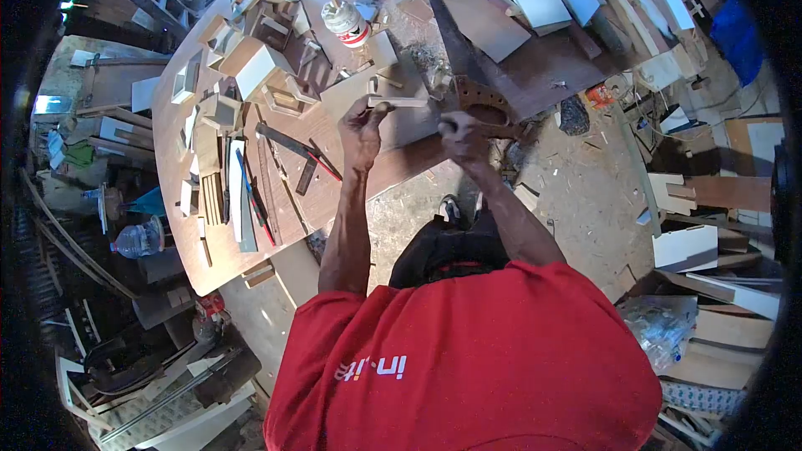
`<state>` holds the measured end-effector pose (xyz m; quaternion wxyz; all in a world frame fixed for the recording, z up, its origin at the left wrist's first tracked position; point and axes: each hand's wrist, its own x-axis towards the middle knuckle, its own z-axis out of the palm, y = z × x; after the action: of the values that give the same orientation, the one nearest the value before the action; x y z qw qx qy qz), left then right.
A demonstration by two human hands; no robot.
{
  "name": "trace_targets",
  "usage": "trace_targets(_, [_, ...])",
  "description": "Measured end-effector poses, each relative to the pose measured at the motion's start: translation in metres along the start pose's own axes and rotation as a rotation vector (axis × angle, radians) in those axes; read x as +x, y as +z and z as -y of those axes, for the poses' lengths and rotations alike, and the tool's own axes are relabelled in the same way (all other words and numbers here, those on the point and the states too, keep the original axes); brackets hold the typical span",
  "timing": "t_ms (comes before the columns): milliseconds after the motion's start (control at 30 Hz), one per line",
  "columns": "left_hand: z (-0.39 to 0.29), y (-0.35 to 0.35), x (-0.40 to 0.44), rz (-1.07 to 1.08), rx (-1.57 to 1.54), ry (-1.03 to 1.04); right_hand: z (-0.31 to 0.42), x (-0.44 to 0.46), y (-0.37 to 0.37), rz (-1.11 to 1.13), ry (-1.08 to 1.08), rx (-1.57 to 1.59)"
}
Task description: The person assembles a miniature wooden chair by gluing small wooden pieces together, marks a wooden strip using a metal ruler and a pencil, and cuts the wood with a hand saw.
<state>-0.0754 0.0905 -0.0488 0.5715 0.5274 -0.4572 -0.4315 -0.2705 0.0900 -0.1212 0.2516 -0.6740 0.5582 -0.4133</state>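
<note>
My left hand is closed around one end of a short pale wooden strip, which points to the right above the table. My right hand is curled into a loose fist at the table's near edge; anything inside it is hidden. Just beyond that hand lies a brown wooden piece with a row of drilled holes. Under the strip is a flat board. A white glue tub with a stick in it stands farther back. To the left lies a dark try square.
Small wooden box-like pieces crowd the table's left side. A blue pencil and a red pencil lie near its left edge. Boards and offcuts are piled at the back right. A clear plastic bottle is at far left.
</note>
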Motion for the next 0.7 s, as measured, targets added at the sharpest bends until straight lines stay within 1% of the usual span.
trace_targets(33, [-0.006, -0.004, -0.003, 0.034, -0.021, -0.013, -0.003, 0.003, -0.008, -0.118, -0.015, 0.101])
trace_targets(100, [-0.016, -0.004, -0.01, 0.042, -0.032, -0.021, -0.013, 0.013, -0.038, -0.195, 0.062, 0.033])
trace_targets(167, [-0.023, -0.001, -0.015, 0.055, -0.045, -0.026, -0.044, 0.022, -0.058, -0.359, 0.006, -0.005])
trace_targets(233, [-0.027, 0.002, -0.019, 0.038, -0.075, -0.032, -0.038, 0.035, -0.098, -0.191, 0.268, -0.135])
trace_targets(367, [-0.024, 0.001, -0.023, 0.023, -0.145, -0.048, -0.102, 0.058, -0.108, -0.131, 0.296, -0.184])
trace_targets(467, [-0.019, 0.0, -0.025, 0.003, -0.157, -0.062, -0.117, 0.064, -0.106, -0.076, 0.318, -0.262])
trace_targets(533, [-0.019, 0.001, -0.026, -0.066, -0.067, -0.014, -0.108, 0.06, -0.107, -0.282, -0.025, -0.615])
trace_targets(567, [-0.02, -0.001, -0.025, -0.073, -0.067, -0.012, -0.104, 0.06, -0.107, -0.278, -0.032, -0.612])
trace_targets(633, [-0.023, -0.004, -0.028, -0.052, 0.178, 0.082, -0.061, 0.055, -0.105, -0.215, 0.001, -0.407])
trace_targets(667, [-0.021, -0.004, -0.028, -0.058, 0.178, 0.08, -0.053, 0.046, -0.1, -0.21, -0.003, -0.406])
trace_targets(700, [-0.019, -0.002, -0.028, -0.088, 0.174, 0.102, -0.047, 0.036, -0.095, -0.082, -0.117, -0.353])
